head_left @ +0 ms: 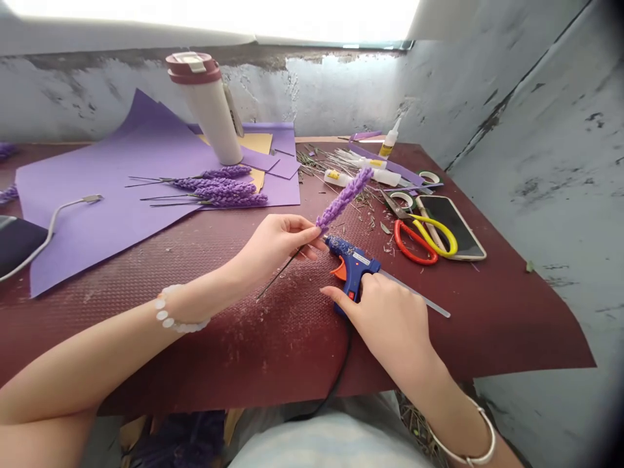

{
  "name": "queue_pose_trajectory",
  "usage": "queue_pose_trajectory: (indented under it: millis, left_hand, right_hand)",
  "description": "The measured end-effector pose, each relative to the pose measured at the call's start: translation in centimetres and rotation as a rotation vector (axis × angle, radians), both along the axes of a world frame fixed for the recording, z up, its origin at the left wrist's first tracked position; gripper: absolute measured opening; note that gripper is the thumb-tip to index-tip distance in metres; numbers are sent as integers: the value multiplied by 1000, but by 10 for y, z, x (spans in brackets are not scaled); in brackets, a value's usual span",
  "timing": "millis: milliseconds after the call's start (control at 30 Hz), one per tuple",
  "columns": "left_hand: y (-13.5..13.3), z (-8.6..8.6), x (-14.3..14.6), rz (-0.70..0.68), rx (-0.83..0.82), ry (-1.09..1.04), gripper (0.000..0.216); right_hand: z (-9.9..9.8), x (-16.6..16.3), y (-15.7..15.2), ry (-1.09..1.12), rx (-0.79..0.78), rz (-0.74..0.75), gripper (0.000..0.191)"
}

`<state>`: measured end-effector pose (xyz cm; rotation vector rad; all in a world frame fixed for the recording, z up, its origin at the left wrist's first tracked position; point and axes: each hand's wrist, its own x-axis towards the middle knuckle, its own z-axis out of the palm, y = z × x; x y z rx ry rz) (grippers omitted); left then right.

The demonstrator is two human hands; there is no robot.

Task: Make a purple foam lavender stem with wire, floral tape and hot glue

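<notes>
Pinched between the fingertips of my left hand (pixel 285 244) is a purple lavender stem (pixel 345 198), its flower head tilted up to the right. The thin dark stalk sticks out below the hand toward the lower left. My right hand (pixel 390 305) is wrapped round the handle of a blue hot glue gun (pixel 358 263) with an orange trigger. My right thumb is raised off the handle. The gun's nozzle points at the base of the flower head, close to my left fingertips; whether they touch cannot be told. A clear glue stick (pixel 436 307) protrudes from its back.
Finished lavender stems (pixel 227 188) lie on purple paper (pixel 97 188) beside a tall tumbler (pixel 214 123). Red-and-yellow-handled scissors (pixel 416 237) overlap a phone (pixel 465 227). Glue bottles (pixel 390 140), tape rolls (pixel 402 200) and scraps lie at the back right. A white cable (pixel 61 211) is at left.
</notes>
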<state>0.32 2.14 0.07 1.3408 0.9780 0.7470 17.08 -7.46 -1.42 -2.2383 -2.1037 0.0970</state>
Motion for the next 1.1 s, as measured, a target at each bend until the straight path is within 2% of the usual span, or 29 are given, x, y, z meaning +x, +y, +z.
queue_pose_trajectory:
  millis: [133, 233, 300, 400, 500, 600, 700, 833, 933, 1033, 1100]
  left_hand:
    - [-6, 12, -2, 1, -30, 45, 24]
    - [3, 19, -9, 20, -81, 13, 22]
    - [13, 21, -14, 45, -118, -7, 19]
    - [27, 23, -21, 107, -147, -20, 13]
    - [32, 22, -23, 144, -134, -43, 13]
    - [31, 20, -21, 130, -142, -68, 14]
    - [26, 17, -17, 103, -182, -77, 16]
    - [19, 15, -13, 48, -201, -74, 15]
    - [13, 13, -11, -14, -192, -84, 15]
    - [7, 13, -8, -58, -207, -77, 20]
    - [5, 12, -7, -67, -213, -68, 24]
  right_hand:
    - [6, -2, 1, 60, -36, -76, 40]
    - [4, 6, -1, 118, -14, -97, 34]
    - [-1, 14, -5, 234, 30, -104, 35]
    - [-10, 27, -13, 572, 60, -156, 37]
    - [-13, 34, -21, 1109, -48, -274, 35]
    - [-13, 29, -27, 1590, -64, -352, 36]
    - [-14, 22, -31, 1829, -41, -321, 29]
    - [-19, 19, -32, 1977, 9, -275, 18]
    - [-22, 22, -31, 1976, 80, -216, 16]
    - [-24, 23, -33, 1804, 208, -208, 17]
    - [-25, 22, -36, 1589, 323, -237, 18]
